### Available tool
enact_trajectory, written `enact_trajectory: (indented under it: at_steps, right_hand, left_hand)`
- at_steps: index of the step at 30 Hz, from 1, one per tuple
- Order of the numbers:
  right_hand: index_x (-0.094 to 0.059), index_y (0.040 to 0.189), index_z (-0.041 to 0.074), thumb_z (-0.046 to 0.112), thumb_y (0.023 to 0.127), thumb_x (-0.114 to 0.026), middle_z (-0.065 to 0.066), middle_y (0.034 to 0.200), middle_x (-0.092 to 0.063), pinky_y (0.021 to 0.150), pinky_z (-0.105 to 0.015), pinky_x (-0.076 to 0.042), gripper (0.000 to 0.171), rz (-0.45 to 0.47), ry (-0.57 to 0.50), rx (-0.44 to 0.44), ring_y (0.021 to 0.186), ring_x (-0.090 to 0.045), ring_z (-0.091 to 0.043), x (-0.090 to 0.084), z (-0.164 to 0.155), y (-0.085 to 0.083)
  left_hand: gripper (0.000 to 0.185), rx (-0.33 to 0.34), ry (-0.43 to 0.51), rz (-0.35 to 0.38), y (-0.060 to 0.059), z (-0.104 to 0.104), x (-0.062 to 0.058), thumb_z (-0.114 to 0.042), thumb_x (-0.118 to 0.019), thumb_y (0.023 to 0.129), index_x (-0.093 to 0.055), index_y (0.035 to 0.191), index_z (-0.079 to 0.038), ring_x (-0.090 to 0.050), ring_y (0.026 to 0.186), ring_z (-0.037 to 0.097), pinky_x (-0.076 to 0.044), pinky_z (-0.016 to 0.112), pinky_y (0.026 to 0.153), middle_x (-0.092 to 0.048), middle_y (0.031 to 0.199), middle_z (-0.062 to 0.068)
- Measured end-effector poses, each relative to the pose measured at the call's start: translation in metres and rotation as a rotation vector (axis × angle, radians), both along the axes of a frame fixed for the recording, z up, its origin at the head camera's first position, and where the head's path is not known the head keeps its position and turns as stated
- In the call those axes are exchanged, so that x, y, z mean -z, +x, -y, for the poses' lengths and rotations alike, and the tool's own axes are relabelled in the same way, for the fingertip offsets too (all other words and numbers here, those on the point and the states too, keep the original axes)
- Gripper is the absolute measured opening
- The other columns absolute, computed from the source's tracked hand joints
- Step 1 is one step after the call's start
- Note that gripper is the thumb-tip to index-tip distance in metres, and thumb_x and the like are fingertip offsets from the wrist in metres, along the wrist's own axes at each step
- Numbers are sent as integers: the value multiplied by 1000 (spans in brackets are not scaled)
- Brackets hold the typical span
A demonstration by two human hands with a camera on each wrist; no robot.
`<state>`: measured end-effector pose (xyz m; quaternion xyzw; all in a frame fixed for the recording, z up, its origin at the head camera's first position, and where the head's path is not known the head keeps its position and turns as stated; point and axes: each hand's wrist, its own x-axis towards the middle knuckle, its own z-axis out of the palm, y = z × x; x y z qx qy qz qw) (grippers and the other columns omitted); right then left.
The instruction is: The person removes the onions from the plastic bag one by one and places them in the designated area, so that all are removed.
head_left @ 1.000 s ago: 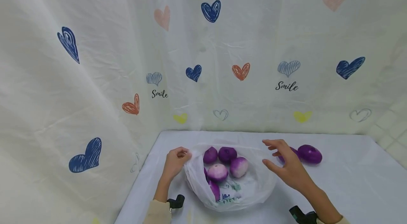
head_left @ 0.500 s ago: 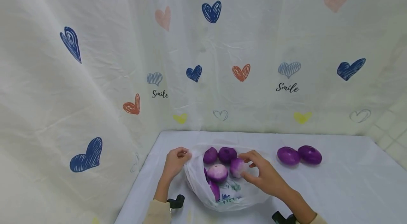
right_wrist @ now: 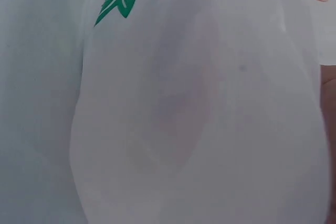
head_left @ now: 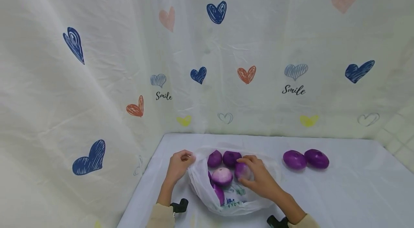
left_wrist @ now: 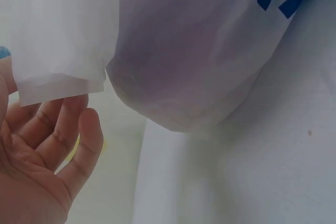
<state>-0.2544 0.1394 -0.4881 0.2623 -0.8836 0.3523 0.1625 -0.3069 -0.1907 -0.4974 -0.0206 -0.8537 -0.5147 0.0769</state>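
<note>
A white plastic bag [head_left: 237, 199] lies open on the white table [head_left: 339, 192]. Several purple onions sit in it, among them a pale one [head_left: 221, 176] and two dark ones [head_left: 215, 158] at the back. My left hand [head_left: 188, 157] pinches the bag's left rim. My right hand [head_left: 248, 170] reaches into the bag with fingers and thumb curled round a purple-white onion [head_left: 240, 171]. In the left wrist view, the bag's edge [left_wrist: 58, 85] hangs by my fingers [left_wrist: 71, 129], and an onion [left_wrist: 184, 66] shows through the plastic. The right wrist view is filled by the bag [right_wrist: 199, 129].
Two more purple onions [head_left: 294, 159] [head_left: 316, 158] lie side by side on the table, right of the bag. A white sheet printed with hearts [head_left: 207, 59] hangs behind and to the left. Black wrist mounts [head_left: 179, 206] show at the bottom edge.
My right hand has moved left from near the two loose onions into the bag and closed round the purple-white onion. The left hand has kept its hold on the rim.
</note>
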Motion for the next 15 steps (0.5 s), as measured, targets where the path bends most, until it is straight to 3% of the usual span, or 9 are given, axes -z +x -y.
enact_trajectory:
  at_steps: [6, 15]
  right_hand:
    - [-63, 131, 12, 14, 78, -87, -13, 129, -60, 93, -55, -50, 58, 39, 32, 64, 116, -55, -35, 7, 7, -5]
    - [-63, 124, 13, 18, 80, -87, -13, 127, -59, 97, -54, -48, 51, 120, 34, 86, 117, -59, -34, 13, 10, -12]
  left_hand:
    - [22, 9, 3, -1, 0, 1, 1, -32, -75, 93, -75, 104, -12, -62, 82, 18, -52, 32, 72, -72, 92, 4]
    - [22, 7, 6, -1, 0, 1, 1, -31, -76, 93, -75, 104, -13, -61, 81, 18, -52, 32, 70, -72, 91, 4]
